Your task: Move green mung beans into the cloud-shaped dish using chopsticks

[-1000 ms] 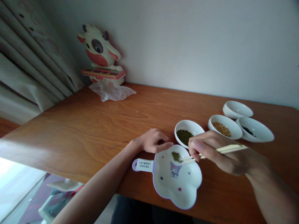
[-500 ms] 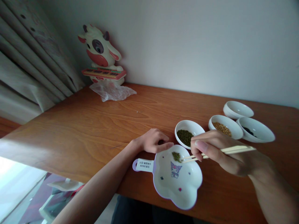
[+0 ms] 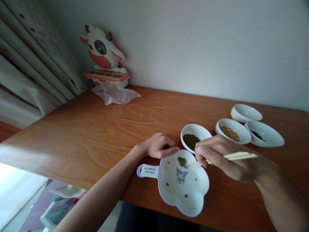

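In the head view my right hand [image 3: 220, 158] is closed around a pair of pale wooden chopsticks [image 3: 238, 156]. Their tips rest beside a small heap of mung beans [image 3: 182, 161] in a white, purple-rimmed dish [image 3: 185, 206] printed with a cartoon figure. On the table to the dish's upper left lies my left hand [image 3: 160, 145], loosely curled, thumb and forefinger apart. Its thumb touches the dish's rim; the other fingertips are partly hidden. A white bowl [image 3: 204, 129] of mung beans stands just behind the dish, partly covered by my right hand.
Farther right stand a bowl [image 3: 243, 129] with yellowish beans, a bowl [image 3: 272, 130] with black beans, and another white bowl [image 3: 246, 112]. A labelled handle [image 3: 149, 170] juts left from the dish. A cow toy keyboard [image 3: 106, 58] and a plastic bag [image 3: 117, 95] sit at the back left.
My right hand has shifted slightly left and the chopsticks' tips have drawn closer together by the mung beans. My left hand and the dish have stayed in place.
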Tool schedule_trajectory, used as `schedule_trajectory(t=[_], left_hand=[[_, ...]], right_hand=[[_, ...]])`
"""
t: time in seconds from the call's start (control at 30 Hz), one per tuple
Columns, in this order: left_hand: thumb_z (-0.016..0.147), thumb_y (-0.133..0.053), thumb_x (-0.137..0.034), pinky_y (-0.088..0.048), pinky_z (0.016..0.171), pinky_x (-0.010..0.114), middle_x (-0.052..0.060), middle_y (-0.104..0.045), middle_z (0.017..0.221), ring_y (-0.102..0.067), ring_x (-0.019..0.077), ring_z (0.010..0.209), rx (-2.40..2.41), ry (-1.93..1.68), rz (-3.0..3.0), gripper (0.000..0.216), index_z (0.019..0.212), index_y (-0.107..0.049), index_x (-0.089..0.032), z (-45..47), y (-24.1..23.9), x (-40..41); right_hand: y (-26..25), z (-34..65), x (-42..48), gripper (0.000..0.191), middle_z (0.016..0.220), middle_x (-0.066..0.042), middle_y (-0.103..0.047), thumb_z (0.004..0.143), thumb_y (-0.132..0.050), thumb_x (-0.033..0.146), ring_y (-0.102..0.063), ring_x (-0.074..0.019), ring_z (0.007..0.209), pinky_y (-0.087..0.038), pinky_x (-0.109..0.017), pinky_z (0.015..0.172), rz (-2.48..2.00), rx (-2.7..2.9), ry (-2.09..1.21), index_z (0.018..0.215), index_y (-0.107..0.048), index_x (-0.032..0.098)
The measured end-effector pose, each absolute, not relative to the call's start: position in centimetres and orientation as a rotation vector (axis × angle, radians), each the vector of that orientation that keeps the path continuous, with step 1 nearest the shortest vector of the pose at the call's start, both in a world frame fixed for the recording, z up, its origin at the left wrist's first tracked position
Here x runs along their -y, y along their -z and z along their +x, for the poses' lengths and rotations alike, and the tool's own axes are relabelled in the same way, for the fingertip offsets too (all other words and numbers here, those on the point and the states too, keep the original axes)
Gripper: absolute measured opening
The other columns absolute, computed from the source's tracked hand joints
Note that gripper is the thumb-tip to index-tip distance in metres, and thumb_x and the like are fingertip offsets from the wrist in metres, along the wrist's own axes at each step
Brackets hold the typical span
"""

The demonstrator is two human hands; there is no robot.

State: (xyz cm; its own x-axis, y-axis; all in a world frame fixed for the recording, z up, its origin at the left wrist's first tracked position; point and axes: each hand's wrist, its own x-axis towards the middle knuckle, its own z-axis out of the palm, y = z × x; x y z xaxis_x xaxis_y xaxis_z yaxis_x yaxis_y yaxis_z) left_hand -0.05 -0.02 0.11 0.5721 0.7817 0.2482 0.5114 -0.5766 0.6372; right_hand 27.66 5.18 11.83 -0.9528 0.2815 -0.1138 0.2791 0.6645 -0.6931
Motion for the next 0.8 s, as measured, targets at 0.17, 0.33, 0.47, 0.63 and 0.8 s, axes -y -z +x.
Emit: schedule_trajectory(t=[0.17,0.33,0.47,0.63,0.8], left_hand=[[0.112,-0.047,-0.045,-0.036,0.062,0.028,0.002,-0.064,0.067,-0.051,0.0113,0.06,-1.042,-0.683,2.304,0.052,0.07,-0.058,-0.017,-0.05,-0.18,0.04],[0.111,-0.048,-0.044,-0.036,0.062,0.028,0.002,-0.063,0.067,-0.051,0.0116,0.059,-1.038,-0.702,2.302,0.051,0.069,-0.058,-0.017,-0.07,-0.12,0.05],[0.112,-0.047,-0.045,-0.036,0.062,0.029,0.002,-0.063,0.067,-0.051,0.0114,0.059,-1.043,-0.683,2.306,0.052,0.069,-0.057,-0.017,-0.08,-0.09,0.05],[0.112,-0.047,-0.045,-0.035,0.061,0.029,0.001,-0.062,0.066,-0.05,0.0114,0.059,-1.054,-0.675,2.308,0.052,0.069,-0.057,-0.017,-0.11,0.01,0.04],[0.112,-0.047,-0.044,-0.035,0.062,0.029,0.002,-0.064,0.067,-0.051,0.0116,0.06,-1.034,-0.684,2.305,0.052,0.069,-0.058,-0.017,-0.11,0.03,0.03]], right_hand=[[-11.83,27.66,-5.2,0.054,0.073,0.0,-0.059,0.117,-0.03,0.053,-0.052,-0.0157,0.066,-0.038,-0.036,0.065,-0.466,2.863,-1.188,0.081,-0.055,0.021],[-11.89,27.64,-5.23,0.054,0.074,-0.001,-0.06,0.117,-0.029,0.052,-0.054,-0.0159,0.067,-0.037,-0.036,0.064,-0.478,2.881,-1.129,0.08,-0.053,0.021],[-11.97,27.51,-5.2,0.052,0.073,-0.001,-0.059,0.117,-0.03,0.05,-0.053,-0.0164,0.067,-0.037,-0.036,0.064,-0.464,2.892,-1.121,0.08,-0.052,0.022],[-11.91,27.32,-5.09,0.054,0.072,-0.001,-0.057,0.117,-0.028,0.051,-0.052,-0.0163,0.066,-0.038,-0.036,0.065,-0.429,2.887,-1.129,0.079,-0.051,0.021],[-11.76,27.46,-5.07,0.049,0.074,-0.001,-0.058,0.117,-0.03,0.046,-0.052,-0.0162,0.067,-0.038,-0.035,0.065,-0.463,2.903,-1.122,0.08,-0.051,0.022]])
